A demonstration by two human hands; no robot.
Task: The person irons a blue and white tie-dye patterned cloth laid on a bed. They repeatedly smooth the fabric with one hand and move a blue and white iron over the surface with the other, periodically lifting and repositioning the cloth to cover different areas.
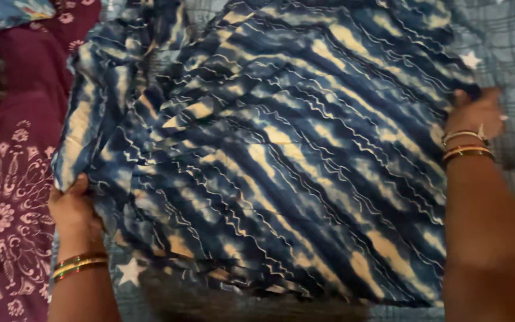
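The left hand (pixel 74 206) is pinching the blue striped cloth (pixel 281 155) at its near-left edge. The right hand (pixel 477 113) is gripping the far-right edge, so the cloth is stretching diagonally between them

This looks like a home, most likely a bedroom, with clothes spread over a bed. The surface is a grey-blue checked bedsheet (pixel 508 42) printed with white stars, soft and rumpled. Across the sheet lies a blue and cream tie-dye garment (pixel 281 155), and to the left of the sheet sits a maroon floral cloth (pixel 7 214). Everything in view is household fabric.
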